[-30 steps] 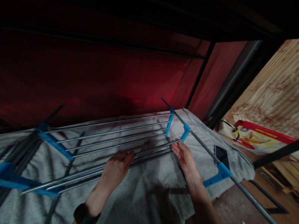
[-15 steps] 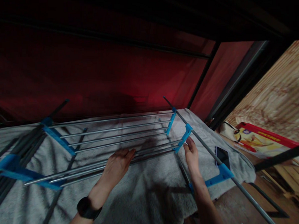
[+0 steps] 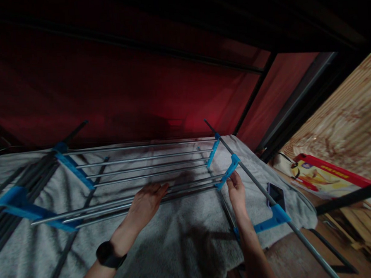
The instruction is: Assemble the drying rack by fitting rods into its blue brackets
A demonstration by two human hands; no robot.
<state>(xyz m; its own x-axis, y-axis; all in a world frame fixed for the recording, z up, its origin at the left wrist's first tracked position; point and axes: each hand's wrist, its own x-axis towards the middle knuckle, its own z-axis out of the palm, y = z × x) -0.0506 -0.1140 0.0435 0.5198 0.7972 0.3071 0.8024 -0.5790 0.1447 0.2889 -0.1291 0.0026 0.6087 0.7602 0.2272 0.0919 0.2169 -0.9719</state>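
A rack frame of metal tubes and blue plastic brackets lies across the grey cloth. My left hand (image 3: pixel 149 200), with a dark watch (image 3: pixel 110 255) on its wrist, wraps over the nearer metal rods (image 3: pixel 99 210) around their middle. At the right end of those rods, my right hand (image 3: pixel 236 189) pinches a blue bracket (image 3: pixel 231 169) from its outer side; some of its fingertips are hidden. The left rod ends lie at another blue bracket (image 3: pixel 36 209). Farther back, several rods (image 3: pixel 149 159) span two more brackets.
Grey cloth (image 3: pixel 190 230) covers the surface beneath the rack. A phone (image 3: pixel 276 194) lies right of my right hand, beside a long tube (image 3: pixel 256 183). Spare dark tubes (image 3: pixel 35 184) are bundled at left. A red and yellow box (image 3: pixel 327 175) sits at right, below a red backdrop (image 3: pixel 124 96).
My right hand's fingers have shifted slightly left and closed in against the blue bracket. My left hand stays on the rods. The view has shifted a little.
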